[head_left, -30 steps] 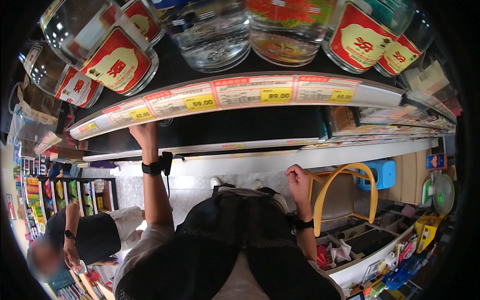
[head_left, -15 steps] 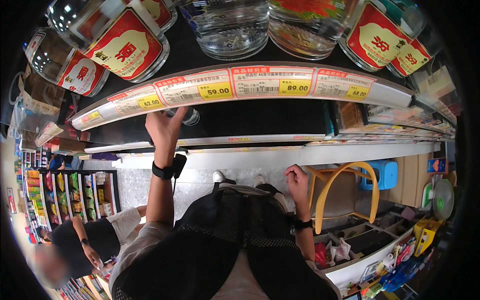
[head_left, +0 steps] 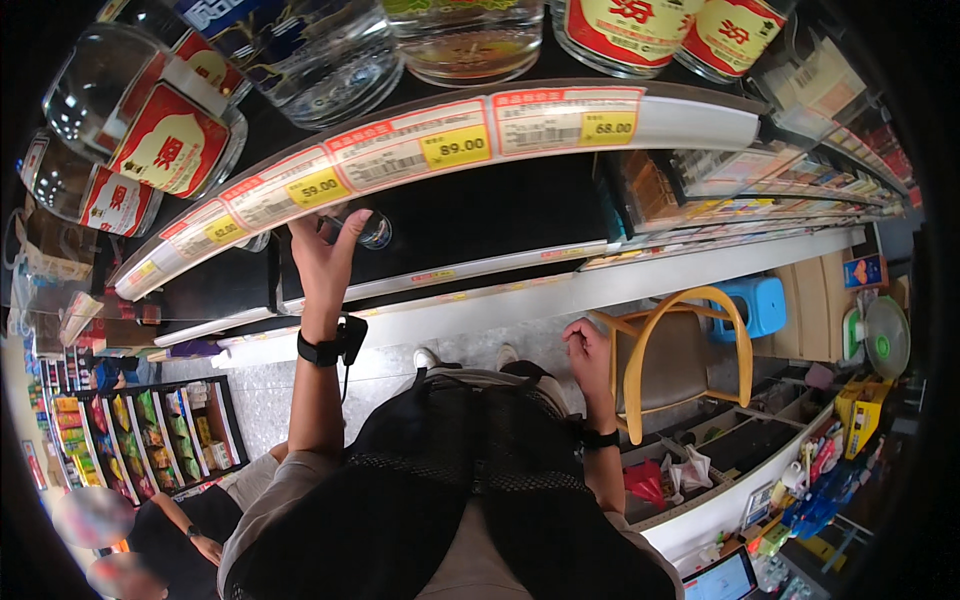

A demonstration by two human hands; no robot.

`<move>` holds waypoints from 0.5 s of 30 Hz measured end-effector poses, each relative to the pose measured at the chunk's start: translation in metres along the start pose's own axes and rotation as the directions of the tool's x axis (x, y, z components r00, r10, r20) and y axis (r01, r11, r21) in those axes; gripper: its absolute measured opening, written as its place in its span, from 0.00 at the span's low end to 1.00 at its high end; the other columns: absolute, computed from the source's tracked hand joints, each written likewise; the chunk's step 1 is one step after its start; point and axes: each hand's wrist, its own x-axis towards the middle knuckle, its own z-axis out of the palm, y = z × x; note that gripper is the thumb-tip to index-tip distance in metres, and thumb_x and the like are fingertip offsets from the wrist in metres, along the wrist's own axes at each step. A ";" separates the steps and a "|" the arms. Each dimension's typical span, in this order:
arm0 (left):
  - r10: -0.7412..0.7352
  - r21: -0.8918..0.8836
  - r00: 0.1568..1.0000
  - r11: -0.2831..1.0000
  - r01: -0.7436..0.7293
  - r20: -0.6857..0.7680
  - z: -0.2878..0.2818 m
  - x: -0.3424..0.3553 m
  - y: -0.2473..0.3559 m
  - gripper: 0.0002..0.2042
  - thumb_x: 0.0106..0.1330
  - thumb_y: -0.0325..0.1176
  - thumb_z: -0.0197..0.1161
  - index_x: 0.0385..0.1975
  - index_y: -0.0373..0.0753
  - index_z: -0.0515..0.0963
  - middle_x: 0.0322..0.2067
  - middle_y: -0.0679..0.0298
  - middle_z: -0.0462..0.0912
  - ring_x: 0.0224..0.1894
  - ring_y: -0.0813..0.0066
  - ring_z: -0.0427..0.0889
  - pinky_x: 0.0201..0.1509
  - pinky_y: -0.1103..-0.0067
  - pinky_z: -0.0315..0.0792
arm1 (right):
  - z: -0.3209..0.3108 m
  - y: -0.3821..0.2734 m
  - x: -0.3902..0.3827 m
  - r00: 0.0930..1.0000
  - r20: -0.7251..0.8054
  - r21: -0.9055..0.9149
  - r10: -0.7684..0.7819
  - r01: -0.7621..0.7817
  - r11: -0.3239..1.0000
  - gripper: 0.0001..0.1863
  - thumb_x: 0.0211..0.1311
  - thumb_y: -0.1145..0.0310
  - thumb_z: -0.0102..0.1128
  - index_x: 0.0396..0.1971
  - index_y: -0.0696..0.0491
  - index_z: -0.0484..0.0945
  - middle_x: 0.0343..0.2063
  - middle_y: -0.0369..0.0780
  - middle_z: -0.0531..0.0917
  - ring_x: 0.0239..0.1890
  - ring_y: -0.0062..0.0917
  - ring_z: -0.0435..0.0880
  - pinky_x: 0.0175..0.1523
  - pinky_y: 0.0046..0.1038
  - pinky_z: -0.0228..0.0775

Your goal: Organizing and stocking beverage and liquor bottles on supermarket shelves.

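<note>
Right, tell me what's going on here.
A person stands at a shop shelf. Their left hand reaches beneath the upper shelf, its thumb by a clear, round-based container; the shelf edge hides some fingers, so the grip is unclear. Their right hand is loosely curled near a chair, holding nothing visible. Bottles stand on the upper shelf.

- wooden armchair (head_left: 675,355) with a brown seat
- blue stool (head_left: 758,305) just beyond it
- rack of colourful snack packets (head_left: 160,440) at far left
- another person (head_left: 170,540) in a dark top, near the rack
- red bag (head_left: 643,482) beside a crumpled white one (head_left: 692,468)
- yellow box (head_left: 862,425)
- lit screen (head_left: 722,578) at lower right
</note>
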 end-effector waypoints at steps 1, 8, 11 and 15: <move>-0.018 -0.035 1.000 0.999 0.019 0.023 -0.002 0.000 -0.001 0.42 0.68 0.30 0.75 0.74 0.35 0.52 0.67 0.50 0.70 0.68 0.64 0.75 0.68 0.70 0.73 | 0.000 0.002 0.000 0.999 -0.032 0.006 -0.028 0.028 1.000 0.07 0.62 0.84 0.52 0.30 0.58 0.79 0.23 0.39 0.79 0.23 0.21 0.75 0.31 0.25 0.66; 0.331 0.450 0.928 0.865 -0.224 -0.173 0.012 0.005 0.009 0.27 0.67 0.43 0.76 0.54 0.29 0.72 0.42 0.57 0.70 0.35 0.66 0.67 0.43 0.71 0.69 | -0.012 -0.012 0.012 0.994 -0.077 0.008 -0.080 0.081 0.997 0.07 0.62 0.84 0.52 0.30 0.58 0.78 0.22 0.39 0.77 0.23 0.18 0.73 0.30 0.24 0.63; 0.136 0.430 0.980 0.901 -0.061 -0.146 0.008 0.005 -0.003 0.24 0.69 0.44 0.75 0.46 0.30 0.72 0.36 0.62 0.70 0.34 0.70 0.69 0.41 0.74 0.70 | -0.012 -0.008 0.014 0.991 -0.079 0.029 -0.108 0.111 0.993 0.07 0.62 0.84 0.51 0.30 0.58 0.78 0.22 0.38 0.77 0.23 0.18 0.73 0.30 0.24 0.63; 0.026 0.402 0.992 0.915 0.025 -0.120 0.006 0.009 -0.014 0.24 0.69 0.43 0.75 0.47 0.33 0.68 0.32 0.65 0.68 0.32 0.74 0.69 0.39 0.77 0.69 | -0.015 -0.006 0.011 0.991 -0.067 0.042 -0.120 0.123 0.992 0.07 0.62 0.85 0.51 0.30 0.59 0.78 0.22 0.38 0.77 0.23 0.17 0.73 0.30 0.23 0.63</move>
